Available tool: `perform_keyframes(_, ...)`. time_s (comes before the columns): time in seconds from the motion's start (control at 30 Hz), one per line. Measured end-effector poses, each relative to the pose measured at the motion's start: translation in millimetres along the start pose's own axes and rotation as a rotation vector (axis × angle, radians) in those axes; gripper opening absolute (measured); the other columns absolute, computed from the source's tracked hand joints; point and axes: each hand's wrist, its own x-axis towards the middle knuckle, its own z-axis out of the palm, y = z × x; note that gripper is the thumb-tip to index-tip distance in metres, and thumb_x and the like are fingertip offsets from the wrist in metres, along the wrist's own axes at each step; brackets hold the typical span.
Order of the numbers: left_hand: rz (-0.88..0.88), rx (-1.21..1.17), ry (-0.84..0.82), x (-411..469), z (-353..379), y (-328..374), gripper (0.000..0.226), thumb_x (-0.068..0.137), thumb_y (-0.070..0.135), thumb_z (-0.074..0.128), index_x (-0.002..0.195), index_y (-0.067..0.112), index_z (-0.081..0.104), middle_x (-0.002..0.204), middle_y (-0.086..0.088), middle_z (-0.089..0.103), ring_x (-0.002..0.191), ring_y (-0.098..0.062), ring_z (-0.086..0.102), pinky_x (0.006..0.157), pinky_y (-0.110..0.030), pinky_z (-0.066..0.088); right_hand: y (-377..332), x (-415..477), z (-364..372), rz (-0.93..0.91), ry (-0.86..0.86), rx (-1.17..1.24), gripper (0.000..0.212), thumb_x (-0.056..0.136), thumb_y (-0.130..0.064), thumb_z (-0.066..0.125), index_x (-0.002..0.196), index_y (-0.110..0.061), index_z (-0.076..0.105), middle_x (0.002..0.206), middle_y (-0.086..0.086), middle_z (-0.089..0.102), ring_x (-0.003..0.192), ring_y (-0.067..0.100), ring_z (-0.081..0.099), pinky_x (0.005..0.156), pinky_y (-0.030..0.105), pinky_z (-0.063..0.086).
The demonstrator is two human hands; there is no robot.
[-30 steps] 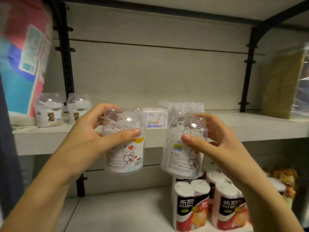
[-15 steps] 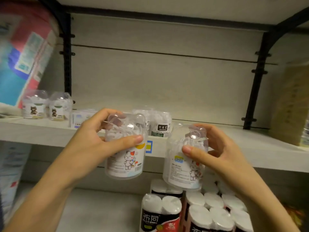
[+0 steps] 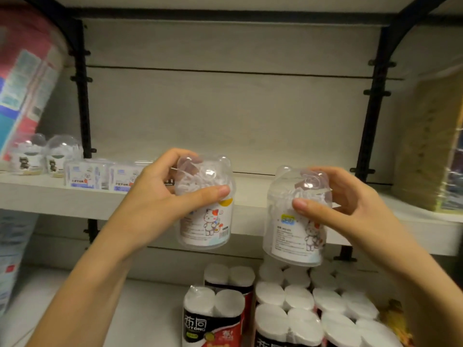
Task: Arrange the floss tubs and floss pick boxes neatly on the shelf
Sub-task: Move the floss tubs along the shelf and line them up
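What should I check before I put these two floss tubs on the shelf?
1. Left hand holds left floss tub: ok, fingers curl round its lid.
2. Right hand holds right floss tub: ok, pinched near the top.
3. Bare shelf behind the tubs: ok.
4. Cat labels face front: ok.
5. Lids shut tight: cannot tell.

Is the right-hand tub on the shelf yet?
No. The right hand holds the floss tub in the air, its base hanging below the shelf's front edge.
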Motion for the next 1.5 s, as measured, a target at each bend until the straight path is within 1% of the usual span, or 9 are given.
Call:
perform_keyframes(0.17,-0.02,0.019,0.026,4,26,0,0.065,0.042,0.053,0.076,0.101,0.03,0.063,0.104,0.001,0.068,0.085,-0.01,0.069,0.061,-0.016,0.053,14,11,-25,-0.037,-0.003,-0.026,0.074,0.042,-0.076,0.067,0.107,-0.043,0.056,0.105,-0.019,0.066,0.093,0.001,0.065,0.075,0.025,0.053)
perform_keyframes(0.27,-0.028,0.043,0.053,10,30,2,0.065,0.043,0.054,0.077,0.101,0.03,0.062,0.102,0.002,0.068,0.084,-0.009,0.069,0.061,-0.018,0.054,14,39,-36,-0.066,0.08,-0.039,0.067,0.053,-0.069,0.069,0.11,-0.037,0.055,0.108,-0.014,0.064,0.095,0.004,0.063,0.081,0.029,0.051)
perform_keyframes(0.33,-0.022,0.063,0.076,16,31,5,0.065,0.046,0.052,0.085,0.102,0.027,0.062,0.099,0.003,0.068,0.081,-0.007,0.068,0.057,-0.013,0.051,12,67,-41,-0.072,0.111,-0.117,0.068,0.057,-0.063,0.067,0.116,-0.034,0.049,0.111,-0.016,0.058,0.095,0.002,0.058,0.076,0.023,0.047)
perform_keyframes(0.4,-0.032,0.074,0.099,21,32,6,0.062,0.05,0.046,0.086,0.102,0.026,0.061,0.101,0.003,0.066,0.08,-0.004,0.066,0.054,-0.01,0.049,14,94,-42,-0.039,0.082,-0.198,0.075,0.061,-0.061,0.066,0.125,-0.03,0.045,0.112,-0.014,0.052,0.093,0.005,0.056,0.074,0.022,0.045)
perform_keyframes(0.53,-0.054,0.116,0.109,28,35,1,0.059,0.051,0.046,0.08,0.103,0.026,0.06,0.103,0.002,0.066,0.081,-0.004,0.065,0.057,-0.011,0.052,34,129,-35,0.066,0.001,-0.282,0.07,0.066,-0.052,0.072,0.125,-0.023,0.046,0.111,-0.008,0.053,0.101,0.017,0.057,0.088,0.038,0.05)
perform_keyframes(0.9,-0.063,0.093,0.098,33,39,-7,0.058,0.05,0.043,0.073,0.104,0.026,0.06,0.104,0.001,0.066,0.082,-0.004,0.065,0.054,-0.008,0.048,68,130,-18,0.114,-0.084,-0.358,0.066,0.073,-0.044,0.073,0.127,-0.019,0.044,0.11,-0.006,0.051,0.097,0.014,0.053,0.082,0.029,0.043)
perform_keyframes(1.17,-0.039,0.072,0.069,35,43,-6,0.059,0.052,0.043,0.083,0.103,0.025,0.06,0.1,0.004,0.066,0.082,-0.003,0.066,0.054,-0.009,0.049,70,140,-31,0.128,-0.178,-0.423,0.062,0.075,-0.044,0.071,0.128,-0.023,0.047,0.123,-0.005,0.054,0.104,0.018,0.057,0.09,0.037,0.049)
perform_keyframes(1.27,-0.032,0.072,0.077,35,42,-5,0.062,0.048,0.056,0.083,0.101,0.03,0.061,0.1,0.006,0.067,0.08,-0.002,0.068,0.055,-0.01,0.05,75,151,-29,0.138,-0.188,-0.442,0.062,0.076,-0.04,0.071,0.13,-0.021,0.046,0.125,-0.003,0.053,0.11,0.02,0.055,0.095,0.039,0.047)
perform_keyframes(1.5,0.001,0.09,0.061,36,41,-9,0.066,0.04,0.057,0.072,0.1,0.032,0.061,0.101,0.007,0.066,0.08,-0.003,0.068,0.055,-0.01,0.05,95,179,-22,0.188,-0.207,-0.407,0.063,0.082,-0.032,0.068,0.136,-0.016,0.04,0.132,0.003,0.048,0.102,0.019,0.052,0.081,0.031,0.051)
